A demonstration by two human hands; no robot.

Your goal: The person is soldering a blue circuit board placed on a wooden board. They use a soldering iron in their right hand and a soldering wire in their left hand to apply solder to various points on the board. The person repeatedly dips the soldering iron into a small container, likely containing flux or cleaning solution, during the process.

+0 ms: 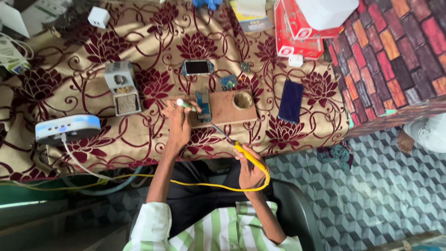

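A: Right hand (251,171) clamped round yellow soldering iron (241,151), lower centre of frame, tip aimed up-left toward small blue circuit board (203,106) on wooden block (227,108). Tip short of board, not touching.
B: Left hand?
A: Left hand (179,122) closed on thin white-green tool (184,104), centre frame, resting at block's left edge just beside board. Can't tell what the tool is; too small.
B: Step?
A: Looks like set-up for a joint: board steadied, iron on approach. No contact yet.
B: Next move needs?
A: Probably a short, steady push of the tip up-left onto the board, left hand holding firm so nothing shifts. Yellow cable (195,182) loops across lap below; slack enough, but worth keeping clear of right wrist.
B: Arm pose?
A: Left forearm stretched straight up from lower centre, wrist bent over tabletop (93,153) edge. Right elbow tucked, wrist cocked, iron held pen-style low on the handle.
B: Around it?
A: Round tin (242,100) on block's right end, phone (197,67) above, dark blue phone (291,101) face down at right, white-blue box (68,128) at left, grey tip-cleaner stand (122,88) upper left.
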